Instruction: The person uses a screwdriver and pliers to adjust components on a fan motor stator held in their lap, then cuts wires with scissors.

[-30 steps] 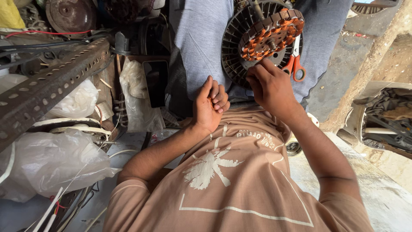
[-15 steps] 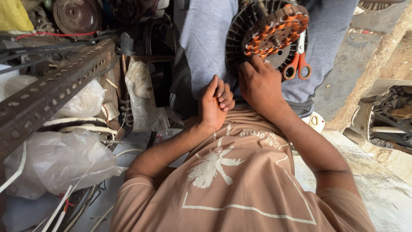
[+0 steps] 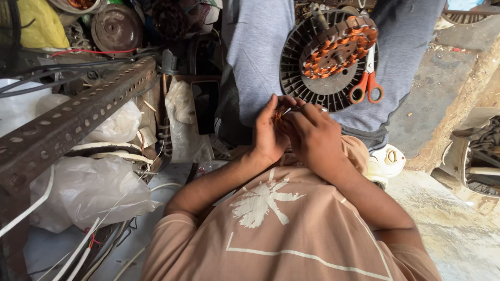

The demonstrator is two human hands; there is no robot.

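My left hand (image 3: 266, 136) and my right hand (image 3: 314, 139) meet in front of my chest, fingertips pressed together on a small bit of copper wire (image 3: 278, 113). Just beyond them a round black fan motor (image 3: 325, 60) with orange copper windings rests on my grey-trousered lap. Orange-handled scissors (image 3: 367, 83) lie against the motor's right side. Neither hand touches the motor. How the wire runs beyond my fingers is hidden.
A rusty perforated angle bar (image 3: 73, 122) crosses the left side above white plastic bags (image 3: 88, 190) and loose white cables (image 3: 78, 250). A dark metal disc (image 3: 117, 28) and a yellow bag (image 3: 39, 23) sit at the top left. Bare concrete (image 3: 442, 93) lies right.
My right hand has come off the motor windings and moved down to join my left hand. Both hands now pinch the wire together.
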